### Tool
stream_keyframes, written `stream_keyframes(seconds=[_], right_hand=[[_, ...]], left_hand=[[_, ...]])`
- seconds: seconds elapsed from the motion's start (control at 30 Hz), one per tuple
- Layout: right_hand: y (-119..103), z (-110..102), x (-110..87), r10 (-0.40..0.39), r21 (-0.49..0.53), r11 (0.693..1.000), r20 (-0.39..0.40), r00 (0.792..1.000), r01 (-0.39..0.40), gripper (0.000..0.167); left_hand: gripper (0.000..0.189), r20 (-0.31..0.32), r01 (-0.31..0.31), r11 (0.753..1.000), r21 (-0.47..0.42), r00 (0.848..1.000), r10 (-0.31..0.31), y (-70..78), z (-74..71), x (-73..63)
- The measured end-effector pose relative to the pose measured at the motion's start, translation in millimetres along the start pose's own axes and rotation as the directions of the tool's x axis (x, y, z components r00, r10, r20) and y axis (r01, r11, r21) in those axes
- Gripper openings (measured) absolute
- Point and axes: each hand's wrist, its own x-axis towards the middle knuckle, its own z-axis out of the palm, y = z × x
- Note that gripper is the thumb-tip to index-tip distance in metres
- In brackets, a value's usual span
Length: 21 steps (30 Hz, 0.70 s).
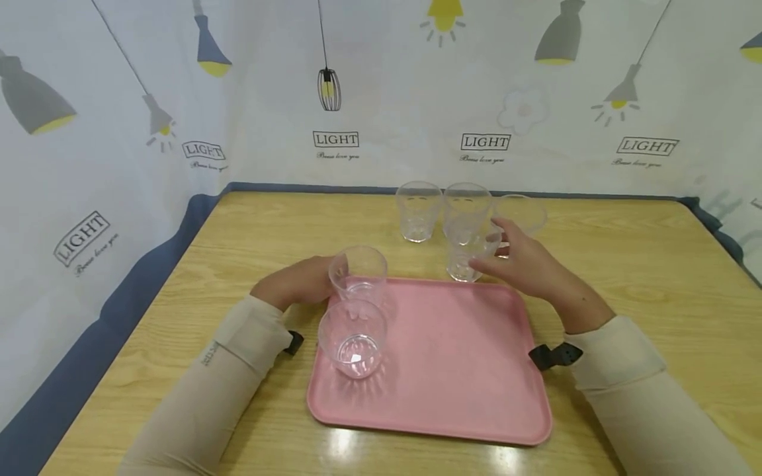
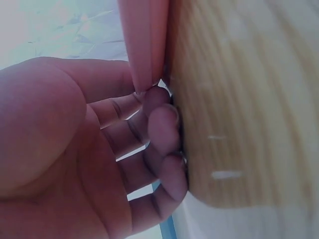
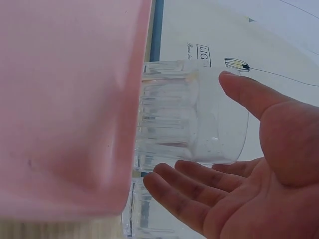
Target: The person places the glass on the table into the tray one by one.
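A pink tray (image 1: 452,357) lies on the table. My left hand (image 1: 309,281) is at its far left corner; in the left wrist view the thumb (image 2: 109,79) and curled fingers pinch the tray's edge. Two clear plastic cups stand upright on the tray's left side, a far cup (image 1: 358,271) and a nearer cup (image 1: 354,337). Just beyond the tray's far edge stands another clear cup (image 1: 461,261). My right hand (image 1: 526,264) is at the right of that cup, thumb and fingers spread on either side of it. Whether the fingers touch it I cannot tell.
Farther back, by the wall cloth, stand more clear cups: one on the left (image 1: 419,215), one in the middle (image 1: 467,201), and one on the right (image 1: 526,213), partly hidden by my right hand. The wooden table (image 1: 268,225) runs back to a lamp-printed cloth (image 1: 405,92).
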Motion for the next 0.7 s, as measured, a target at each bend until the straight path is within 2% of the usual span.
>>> stream_keyframes(seconds=[0.27, 0.53, 0.7], right_hand=[[-0.8, 2.9, 2.3, -0.023, 0.015, 1.0, -0.021, 1.0, 0.023, 0.103], [-0.7, 3.6, 3.3, -0.048, 0.001, 0.999, -0.037, 0.998, 0.048, 0.099], [0.9, 5.3, 3.6, -0.059, 0.001, 0.998, -0.057, 0.997, 0.059, 0.099]], left_hand=[[0.025, -0.019, -0.03, 0.999, 0.017, 0.999, 0.031, -3.4, 1.3, 1.7], [0.035, -0.017, -0.037, 0.998, 0.043, 0.999, 0.038, -2.2, 0.8, 1.0], [0.035, -0.013, -0.04, 0.998, 0.056, 0.999, 0.041, -3.2, 1.7, 1.7]])
